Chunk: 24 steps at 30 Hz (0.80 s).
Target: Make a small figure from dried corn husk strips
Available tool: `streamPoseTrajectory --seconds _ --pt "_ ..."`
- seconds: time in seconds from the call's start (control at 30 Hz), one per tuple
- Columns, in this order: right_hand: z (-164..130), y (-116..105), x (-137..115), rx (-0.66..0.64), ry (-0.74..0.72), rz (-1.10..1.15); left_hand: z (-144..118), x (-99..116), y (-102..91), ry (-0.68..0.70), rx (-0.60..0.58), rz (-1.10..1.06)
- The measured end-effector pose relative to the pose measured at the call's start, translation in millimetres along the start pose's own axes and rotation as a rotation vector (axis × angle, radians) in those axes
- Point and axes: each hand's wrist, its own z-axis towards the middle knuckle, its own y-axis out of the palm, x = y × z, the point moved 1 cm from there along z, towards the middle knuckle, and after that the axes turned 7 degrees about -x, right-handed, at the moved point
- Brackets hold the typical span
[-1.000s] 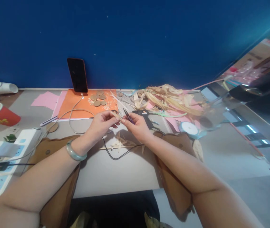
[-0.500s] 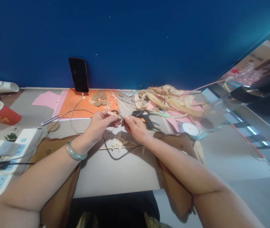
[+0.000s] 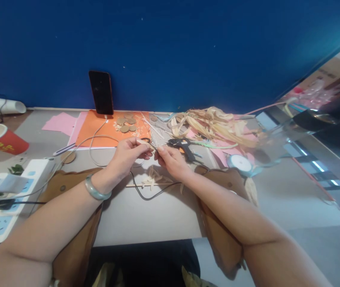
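My left hand (image 3: 128,157), with a jade-coloured bangle (image 3: 96,189) on its wrist, is closed in a pinch on a small pale strip. My right hand (image 3: 171,160) pinches close beside it, fingertips nearly meeting the left ones. What sits between the right fingers is too small to make out. Just beyond the right hand lies a black glue gun (image 3: 183,147). Behind both hands shows part of a black loop, perhaps a scissors handle (image 3: 146,140). Below them, pale husk scraps (image 3: 153,177) and a dark cord (image 3: 149,198) rest on the table.
Dried husk strips (image 3: 212,123) are heaped at the back right. Several round discs (image 3: 125,128) lie on orange paper (image 3: 86,133). A phone (image 3: 101,93) leans on the blue wall. To the left stand a red paper cup (image 3: 11,141) and a power strip (image 3: 0,225); a ribbon roll (image 3: 240,163) sits right.
Both hands keep almost the same pinched pose, fingertips together. The whole view has shifted slightly; nothing on the table has visibly moved.
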Motion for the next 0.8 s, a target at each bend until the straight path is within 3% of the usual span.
streamPoseTrajectory --seconds 0.8 --pt "0.5 0.3 -0.1 -0.001 0.016 -0.04 -0.6 0.6 2.2 -0.021 0.02 -0.023"
